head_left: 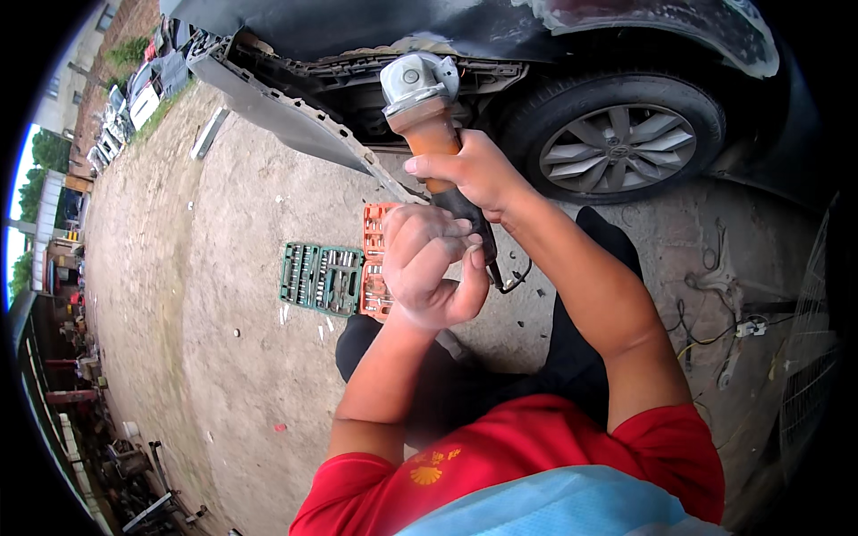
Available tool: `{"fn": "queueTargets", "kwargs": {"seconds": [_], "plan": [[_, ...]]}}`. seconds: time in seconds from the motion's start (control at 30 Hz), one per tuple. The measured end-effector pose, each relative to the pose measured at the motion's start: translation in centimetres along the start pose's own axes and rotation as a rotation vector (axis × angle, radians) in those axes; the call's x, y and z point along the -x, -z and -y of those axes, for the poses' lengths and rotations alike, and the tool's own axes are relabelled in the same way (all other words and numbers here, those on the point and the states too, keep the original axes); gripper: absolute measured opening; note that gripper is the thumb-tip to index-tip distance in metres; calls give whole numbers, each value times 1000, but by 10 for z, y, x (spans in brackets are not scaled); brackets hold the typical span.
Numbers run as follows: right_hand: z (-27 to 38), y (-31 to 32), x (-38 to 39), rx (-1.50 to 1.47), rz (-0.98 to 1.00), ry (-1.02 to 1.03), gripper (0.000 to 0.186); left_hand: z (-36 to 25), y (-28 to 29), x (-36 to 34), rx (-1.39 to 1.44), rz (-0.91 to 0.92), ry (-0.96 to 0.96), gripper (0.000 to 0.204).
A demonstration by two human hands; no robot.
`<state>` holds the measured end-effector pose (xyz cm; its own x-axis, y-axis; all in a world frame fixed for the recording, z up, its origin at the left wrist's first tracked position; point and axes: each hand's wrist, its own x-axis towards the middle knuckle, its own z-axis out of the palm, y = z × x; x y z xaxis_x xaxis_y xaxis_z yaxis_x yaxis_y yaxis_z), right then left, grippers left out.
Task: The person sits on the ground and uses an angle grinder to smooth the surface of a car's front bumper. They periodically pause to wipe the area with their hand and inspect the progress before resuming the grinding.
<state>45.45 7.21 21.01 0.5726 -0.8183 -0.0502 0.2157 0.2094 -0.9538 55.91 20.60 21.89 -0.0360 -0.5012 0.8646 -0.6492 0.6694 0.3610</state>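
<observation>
Right hand [481, 183] is closed around the orange-and-black angle grinder with a grey metal head [431, 134], thumb across the orange barrel. The tool is raised off the ground, head toward the dark car body [357, 27], left of the silver-spoked black-tyred wheel [617, 147]. Left hand [424, 268] is beside the grinder's black rear end, fingers curled; cannot tell whether it grips. Green socket case [320, 279] lies open on the ground, beside an orange one [374, 225].
</observation>
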Motion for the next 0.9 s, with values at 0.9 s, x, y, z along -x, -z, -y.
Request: {"fn": "queueTargets", "kwargs": {"seconds": [0.9], "plan": [[-5, 4, 10, 48, -94, -2, 30, 0, -2, -2, 7, -3, 0, 7]]}}
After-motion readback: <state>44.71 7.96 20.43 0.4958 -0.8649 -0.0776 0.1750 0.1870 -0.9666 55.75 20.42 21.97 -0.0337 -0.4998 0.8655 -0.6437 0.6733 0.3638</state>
